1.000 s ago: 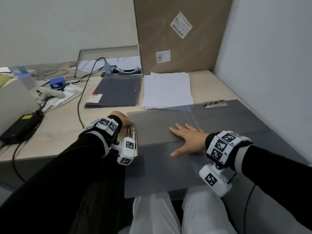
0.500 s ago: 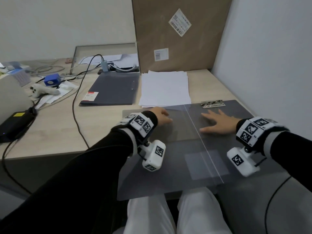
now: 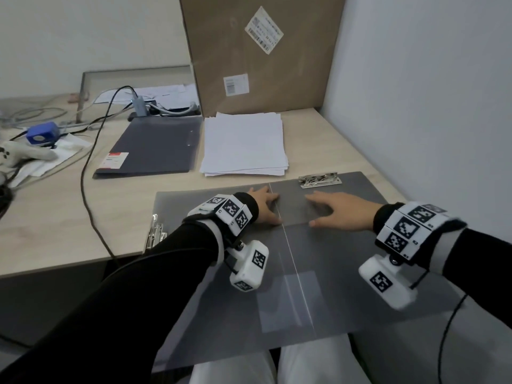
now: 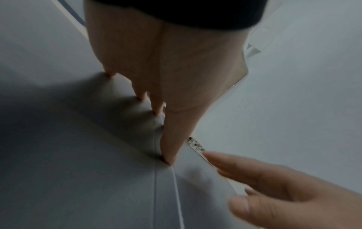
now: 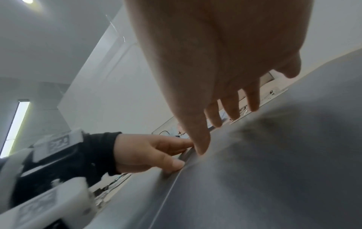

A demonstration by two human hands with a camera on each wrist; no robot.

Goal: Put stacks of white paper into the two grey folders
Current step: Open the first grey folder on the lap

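Observation:
An open grey folder (image 3: 332, 259) lies flat across the table's near edge, its spine running between my hands. My left hand (image 3: 263, 206) presses flat on the left cover, its fingertips at the spine. On the right half, my right hand (image 3: 338, 212) lies flat with spread fingers just below the metal clip (image 3: 318, 179). In the left wrist view my left hand (image 4: 166, 77) touches the fold, with my right hand (image 4: 274, 186) beside it. A stack of white paper (image 3: 243, 142) sits behind the folder. The second grey folder (image 3: 158, 145) lies closed at the back left.
A tall cardboard box (image 3: 263, 51) stands against the back wall behind the paper. The right wall is close to the folder. Cables (image 3: 91, 167), a blue device (image 3: 41, 134) and a white controller (image 3: 19, 155) crowd the left. Another metal clip (image 3: 155, 231) sits at the folder's left edge.
My left hand has moved right from the folder's left edge to the spine. My right hand has crossed from the left cover onto the right half, below the clip.

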